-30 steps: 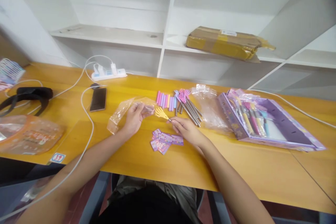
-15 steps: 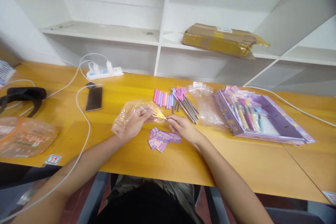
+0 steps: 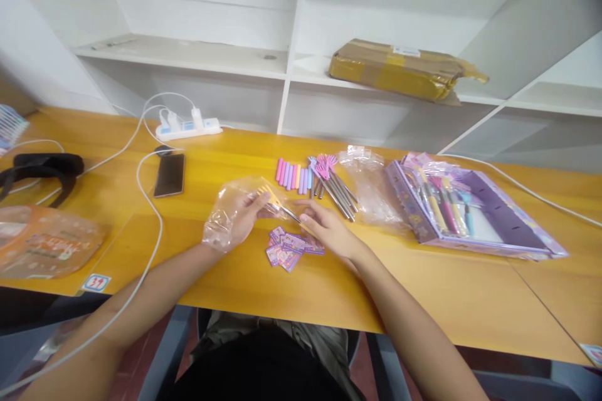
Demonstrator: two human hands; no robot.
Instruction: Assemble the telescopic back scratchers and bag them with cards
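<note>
A clear plastic bag [image 3: 221, 216] is held in my left hand [image 3: 246, 219], whose fingers are closed at its mouth around the yellow hand-shaped head of a scratcher [image 3: 288, 213]. The scratcher's metal rod slants down to the right, and my right hand [image 3: 325, 225] is closed on its lower end. Small purple cards [image 3: 288, 249] lie in a loose pile just below my hands. Behind them are a row of pastel tubes [image 3: 294, 177] and several metal rods [image 3: 341, 194] with pink and blue hand-shaped heads.
Clear bags [image 3: 369, 185] lie beside a purple box [image 3: 508, 210] holding wrapped scratchers. At left are a phone [image 3: 169, 174], a power strip [image 3: 188, 130], white cables, a black headset [image 3: 51, 169] and an orange pouch [image 3: 56, 243]. A taped carton [image 3: 395, 70] sits on the shelf.
The yellow head has moved left and further into the bag, and more of the metal rod shows between my hands. My right hand has shifted slightly right and down.
</note>
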